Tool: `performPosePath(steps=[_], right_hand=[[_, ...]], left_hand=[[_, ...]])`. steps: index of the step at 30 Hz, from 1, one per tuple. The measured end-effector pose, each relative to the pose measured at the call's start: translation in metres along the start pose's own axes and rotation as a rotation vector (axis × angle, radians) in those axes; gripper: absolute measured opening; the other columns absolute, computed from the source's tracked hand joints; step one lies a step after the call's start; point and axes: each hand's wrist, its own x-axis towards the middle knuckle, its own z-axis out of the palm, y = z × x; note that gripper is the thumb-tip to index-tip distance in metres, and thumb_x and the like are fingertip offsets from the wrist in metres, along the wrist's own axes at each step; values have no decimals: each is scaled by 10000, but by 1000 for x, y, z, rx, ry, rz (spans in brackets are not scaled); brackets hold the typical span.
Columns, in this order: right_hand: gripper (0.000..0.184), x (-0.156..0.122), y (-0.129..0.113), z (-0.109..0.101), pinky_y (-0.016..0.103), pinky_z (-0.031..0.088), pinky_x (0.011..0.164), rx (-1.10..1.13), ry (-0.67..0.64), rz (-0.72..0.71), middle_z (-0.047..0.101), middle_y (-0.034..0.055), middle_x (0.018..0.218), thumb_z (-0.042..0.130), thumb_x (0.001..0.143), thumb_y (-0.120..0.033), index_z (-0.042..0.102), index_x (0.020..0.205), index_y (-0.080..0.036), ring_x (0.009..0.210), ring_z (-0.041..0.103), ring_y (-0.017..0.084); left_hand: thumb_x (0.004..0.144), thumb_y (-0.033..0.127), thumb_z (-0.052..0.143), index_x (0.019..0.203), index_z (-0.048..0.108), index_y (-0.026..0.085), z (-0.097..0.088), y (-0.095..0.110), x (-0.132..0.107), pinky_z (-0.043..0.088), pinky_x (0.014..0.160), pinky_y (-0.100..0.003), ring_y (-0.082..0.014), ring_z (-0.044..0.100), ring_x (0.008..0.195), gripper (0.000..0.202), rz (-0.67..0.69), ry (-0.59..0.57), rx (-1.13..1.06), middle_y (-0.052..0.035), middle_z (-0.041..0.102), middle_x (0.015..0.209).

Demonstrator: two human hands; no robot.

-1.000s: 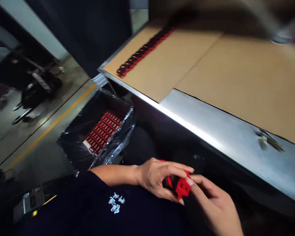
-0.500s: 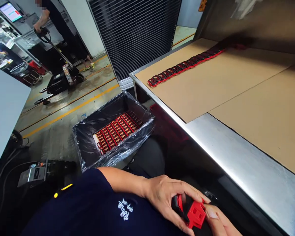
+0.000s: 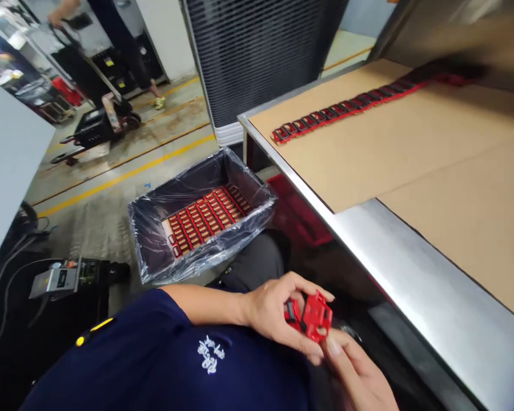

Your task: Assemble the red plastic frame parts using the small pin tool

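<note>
My left hand [image 3: 274, 311] is curled round a small red and black plastic part [image 3: 310, 317], held in my lap below the table edge. My right hand [image 3: 353, 374] comes up from below, its fingertips pressed against the underside of the same part. On the cardboard sheet [image 3: 381, 154] that covers the steel table [image 3: 415, 274], a long row of matching red and black parts [image 3: 346, 108] runs toward the far right. A bin lined with clear plastic [image 3: 201, 220] stands on the floor to my left, with several rows of the same parts inside.
A red crate [image 3: 300, 214] sits under the table by my knee. A small scale or meter [image 3: 66, 277] lies on the floor at left. A grey ribbed stack [image 3: 257, 51] stands behind the table. Far left, another person handles a pallet jack [image 3: 94, 123] near yellow floor lines.
The view has swung up and left and sharpened. Both hands have turned the red part between them and lifted it a little; the person with the pallet jack has come into sight.
</note>
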Motion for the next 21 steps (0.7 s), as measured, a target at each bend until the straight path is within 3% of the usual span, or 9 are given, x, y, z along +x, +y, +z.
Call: performPosePath(steps=[4, 7, 10, 14, 17, 21], right_hand=[[272, -8, -2, 16, 247, 494, 578, 168, 111, 47, 615, 4, 614, 799, 861, -467, 753, 912, -203, 580, 564, 142], [296, -10, -3, 20, 252, 529, 668, 269, 176, 47, 664, 1, 693, 837, 837, -445, 759, 1027, -233, 669, 621, 143], [360, -10, -7, 23, 269, 556, 733, 365, 102, 63, 732, 36, 852, 832, 832, -480, 763, 1086, -234, 775, 670, 160], [357, -10, -12, 26, 255, 538, 692, 488, -16, 56, 721, 34, 832, 807, 841, -503, 777, 1024, -198, 708, 642, 137], [317, -9, -10, 28, 247, 525, 682, 554, -24, 84, 705, 27, 826, 816, 828, -460, 781, 970, -178, 688, 632, 126], [338, -11, -6, 29, 249, 506, 679, 618, -38, 138, 696, 30, 808, 814, 821, -449, 776, 989, -158, 673, 619, 124]], left_hand=[[550, 314, 997, 1248, 430, 218, -7, 12, -6, 617, 757, -277, -209, 777, 933, 905, -36, -28, -116, -226, 629, 1388], [692, 299, 931, 1281, 391, 241, -12, 19, -4, 629, 833, -324, -227, 754, 1057, 801, 22, -50, -152, -231, 576, 1453], [758, 302, 891, 1304, 401, 245, -16, 24, 1, 624, 855, -317, -213, 739, 1089, 736, 57, -73, -103, -223, 571, 1464], [753, 311, 897, 1326, 425, 240, -17, 27, 5, 616, 911, -334, -229, 735, 1124, 745, 64, -126, -1, -210, 603, 1437], [744, 317, 908, 1421, 396, 254, -18, 27, 8, 609, 967, -379, -257, 716, 1183, 851, 88, -184, 47, -199, 610, 1436], [784, 349, 879, 1593, 261, 301, -17, 23, 10, 627, 921, -345, -236, 739, 1124, 1018, 114, -265, 36, -192, 594, 1466]])
